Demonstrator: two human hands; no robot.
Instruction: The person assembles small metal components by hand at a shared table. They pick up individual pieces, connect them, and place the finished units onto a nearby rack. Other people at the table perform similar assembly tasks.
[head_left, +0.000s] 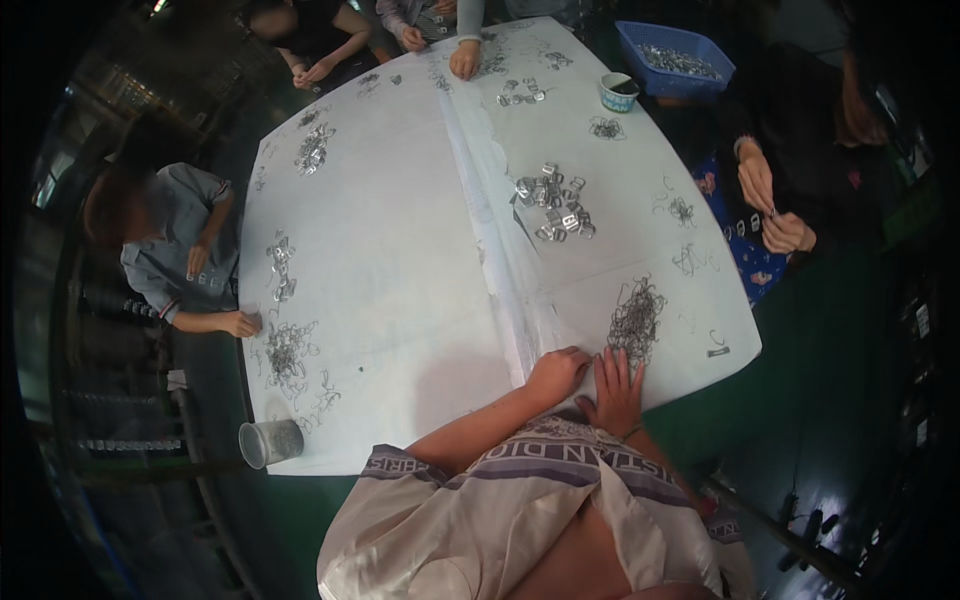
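Note:
My left hand (562,375) rests at the near edge of the white table, its fingers curled together; what they hold, if anything, is hidden. Close beside it, my right hand (615,392) lies with fingers stretched and apart, their tips at the near end of a heap of thin dark wire pieces (637,318). Farther up the table is a loose cluster of shiny metal buckles (555,203). To the right of my hands lie one flat metal piece (718,352) and a small curved wire (713,337).
The white-covered table (390,270) has a taped seam (490,220) down its middle. A metal cup (270,443) stands at the near left corner, a paper tub (618,93) at the far right. A blue basket (675,62) holds metal parts. Several people work around the edges.

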